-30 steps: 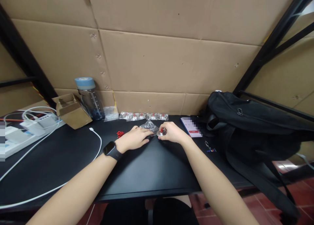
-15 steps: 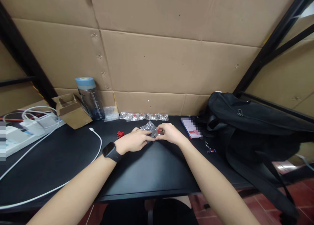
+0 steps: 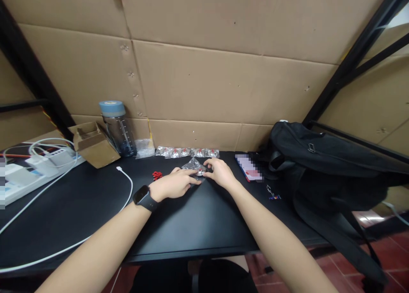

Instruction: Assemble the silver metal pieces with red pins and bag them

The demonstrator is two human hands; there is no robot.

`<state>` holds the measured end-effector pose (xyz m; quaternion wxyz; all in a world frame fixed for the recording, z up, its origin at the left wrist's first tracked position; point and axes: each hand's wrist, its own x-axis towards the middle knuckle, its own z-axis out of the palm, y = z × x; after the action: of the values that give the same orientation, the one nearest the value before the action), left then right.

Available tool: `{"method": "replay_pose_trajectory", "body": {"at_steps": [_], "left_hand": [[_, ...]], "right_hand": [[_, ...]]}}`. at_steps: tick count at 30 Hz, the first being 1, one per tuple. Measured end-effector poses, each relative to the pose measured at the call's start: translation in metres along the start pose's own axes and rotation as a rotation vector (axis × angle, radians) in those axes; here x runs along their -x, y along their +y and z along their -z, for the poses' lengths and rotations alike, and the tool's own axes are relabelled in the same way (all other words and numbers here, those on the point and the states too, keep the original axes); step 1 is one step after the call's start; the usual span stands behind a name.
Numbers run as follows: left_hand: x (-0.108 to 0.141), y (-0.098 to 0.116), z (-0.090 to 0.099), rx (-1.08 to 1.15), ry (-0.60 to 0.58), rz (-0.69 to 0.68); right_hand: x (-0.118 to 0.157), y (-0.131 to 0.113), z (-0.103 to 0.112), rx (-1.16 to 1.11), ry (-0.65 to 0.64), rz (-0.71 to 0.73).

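Note:
A small clear plastic bag (image 3: 191,163) lies on the black table in front of me. At its right end sits a small silvery piece with a red bit on it (image 3: 200,172). My left hand (image 3: 174,184), with a black watch on the wrist, has its fingers stretched out and spread against the bag. My right hand (image 3: 220,172) is just right of the silvery piece, thumb and forefinger apart, the thumb tip at the piece's edge. Whether the thumb touches it I cannot tell. Left of the bag is a little heap of red pieces (image 3: 157,175).
Several filled clear packets (image 3: 183,152) line the cardboard wall. Left are a water bottle (image 3: 119,131), an opened cardboard box (image 3: 96,150), a power strip (image 3: 41,169) and a white cable (image 3: 130,186). Right are a phone (image 3: 248,167), a keyring (image 3: 271,192) and a black backpack (image 3: 326,165).
The silvery piece has moved left, out from between my right fingers to the bag. My right thumb and forefinger have parted. My left hand has barely moved.

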<state>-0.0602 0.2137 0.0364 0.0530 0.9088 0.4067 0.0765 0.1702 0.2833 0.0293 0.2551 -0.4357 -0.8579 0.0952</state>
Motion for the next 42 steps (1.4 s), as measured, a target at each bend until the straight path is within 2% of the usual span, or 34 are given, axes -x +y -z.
{"method": "replay_pose_trajectory", "body": {"at_steps": [8,13,19,23,26,29,32,34,38,42], "left_hand": [[0.005,-0.001,0.004,-0.011,-0.054,0.067],[0.007,0.000,0.004,-0.071,0.019,0.180],[0.010,-0.006,0.007,-0.006,-0.110,0.165],[0.011,-0.003,0.014,0.020,-0.169,0.114],[0.012,-0.003,0.024,0.031,-0.108,0.076],[0.013,-0.007,0.034,0.051,0.053,0.067],[0.011,-0.009,0.034,0.034,0.195,0.129],[0.007,-0.009,0.028,-0.002,0.220,0.161],[-0.002,-0.011,0.015,-0.023,0.243,0.163],[-0.004,-0.020,0.015,0.041,0.251,0.169]], "right_hand": [[-0.006,-0.012,-0.011,0.161,0.055,-0.056],[-0.008,-0.023,-0.017,0.235,0.081,-0.091],[-0.006,-0.031,-0.019,0.215,0.060,-0.059],[-0.006,-0.033,-0.021,0.193,0.082,-0.096],[-0.005,-0.029,-0.017,0.086,0.040,-0.083],[-0.003,-0.019,-0.007,-0.123,-0.045,0.035],[-0.002,-0.006,0.003,-0.296,-0.037,0.130],[-0.002,0.001,0.007,-0.316,-0.028,0.182],[-0.005,0.006,0.003,-0.256,-0.105,0.245],[-0.007,0.002,-0.003,-0.281,-0.104,0.270]]}}
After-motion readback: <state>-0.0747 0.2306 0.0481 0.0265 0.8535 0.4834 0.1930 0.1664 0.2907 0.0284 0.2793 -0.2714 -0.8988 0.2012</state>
